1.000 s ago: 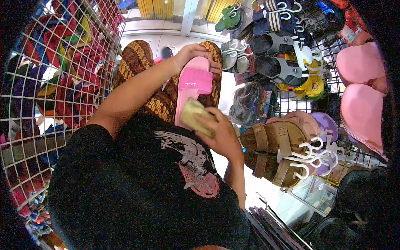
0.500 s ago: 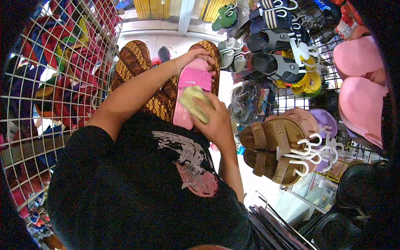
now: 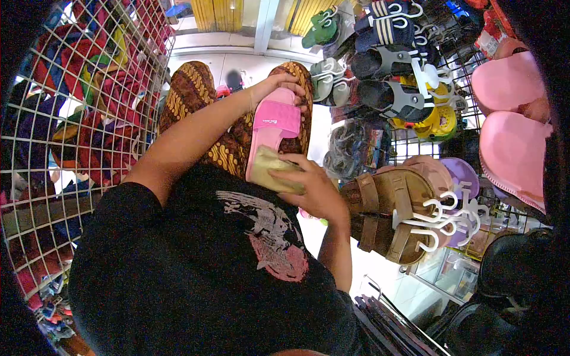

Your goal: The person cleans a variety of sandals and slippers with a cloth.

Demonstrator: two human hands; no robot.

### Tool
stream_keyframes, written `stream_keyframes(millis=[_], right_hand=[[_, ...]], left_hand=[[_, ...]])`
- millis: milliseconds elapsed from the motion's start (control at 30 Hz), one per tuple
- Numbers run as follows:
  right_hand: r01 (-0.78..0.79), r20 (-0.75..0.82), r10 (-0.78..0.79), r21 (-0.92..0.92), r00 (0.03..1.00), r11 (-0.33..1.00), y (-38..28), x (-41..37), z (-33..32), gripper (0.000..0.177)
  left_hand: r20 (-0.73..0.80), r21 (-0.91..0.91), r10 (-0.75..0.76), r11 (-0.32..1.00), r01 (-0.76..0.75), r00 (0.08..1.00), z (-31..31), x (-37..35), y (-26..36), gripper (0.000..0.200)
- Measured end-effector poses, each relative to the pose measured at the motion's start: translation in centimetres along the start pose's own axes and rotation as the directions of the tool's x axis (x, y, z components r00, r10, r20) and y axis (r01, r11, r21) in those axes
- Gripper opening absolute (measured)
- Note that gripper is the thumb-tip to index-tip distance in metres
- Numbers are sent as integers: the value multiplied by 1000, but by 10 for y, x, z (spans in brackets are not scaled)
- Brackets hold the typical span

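Observation:
A pink slide sandal (image 3: 276, 120) with a brighter pink strap lies lengthwise over my thigh, on brown patterned trousers (image 3: 189, 95). My left hand (image 3: 279, 89) is wrapped around its far end, the fingers curling over the right side. Pressed against the near end of the footbed is a pale yellow cloth (image 3: 268, 169), gripped in my right hand (image 3: 314, 187). The cloth hides the lettering on that part of the sole.
To the left stands a white wire grid (image 3: 89, 113) with colourful goods behind it. Brown two-strap sandals (image 3: 392, 196), black sandals (image 3: 392, 101) and pink footwear (image 3: 510, 142) hang at the right on white hooks. Pale tiled floor (image 3: 219, 65) shows beyond my knees.
My right hand has slid the cloth from beside the strap down to the near end of the sandal. My left hand keeps its hold at the far end.

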State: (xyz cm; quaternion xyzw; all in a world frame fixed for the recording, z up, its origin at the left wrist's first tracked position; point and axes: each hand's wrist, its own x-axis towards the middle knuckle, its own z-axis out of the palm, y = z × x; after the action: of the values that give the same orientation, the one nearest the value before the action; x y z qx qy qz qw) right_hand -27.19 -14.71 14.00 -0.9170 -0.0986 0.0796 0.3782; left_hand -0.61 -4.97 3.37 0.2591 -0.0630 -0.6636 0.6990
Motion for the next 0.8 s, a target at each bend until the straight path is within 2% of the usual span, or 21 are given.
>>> stream_keyframes(millis=[33,67,167,233,300,333,433,467,567,600,700,733,800], right_hand=[[-22,51,21,32,998,999,1,-3,-3,44],[-54,19,54,27,998,998,7,-3,-1,44],[-140,-234,114,-95,965,986,-1,14,13,44],[-84,-228,57,-110,972,990,-7,19,18,43],[-37,-215,10,-122,977,992,-14,17,22,42],[14,-168,-26,-67,985,998,-15,14,19,41],[-64,-23,65,41,998,997,-13,6,4,41],[-29,-49,30,11,998,1000,-5,7,6,40],[-149,-319,100,-134,943,980,-17,23,15,40],[-137,-333,63,-206,941,969,-16,27,21,40],[11,-252,-46,-138,967,990,-18,23,28,40],[54,-179,-67,-75,982,996,-18,18,22,39],[26,-111,-29,-32,993,999,-5,10,10,39]], left_hand=[[-19,12,7,1000,-6,1000,0,0,0,36],[-37,24,11,1000,-11,999,0,0,0,36],[-40,42,-18,999,19,999,4,2,2,37],[-11,17,-14,1000,14,1000,3,1,2,38],[-71,21,-12,1000,14,997,7,-4,2,38],[-98,24,-10,1000,13,995,11,-5,2,38],[-75,7,34,999,-34,997,12,-3,-2,41],[-81,17,29,999,-28,996,12,-3,-1,41],[-103,59,12,998,-6,995,12,-1,1,42],[-115,77,3,997,6,993,12,1,0,43],[-105,43,7,999,-3,994,9,2,-1,40],[-93,19,12,1000,-10,996,6,2,-1,39],[-83,-3,-15,1000,15,996,6,-1,0,39]])
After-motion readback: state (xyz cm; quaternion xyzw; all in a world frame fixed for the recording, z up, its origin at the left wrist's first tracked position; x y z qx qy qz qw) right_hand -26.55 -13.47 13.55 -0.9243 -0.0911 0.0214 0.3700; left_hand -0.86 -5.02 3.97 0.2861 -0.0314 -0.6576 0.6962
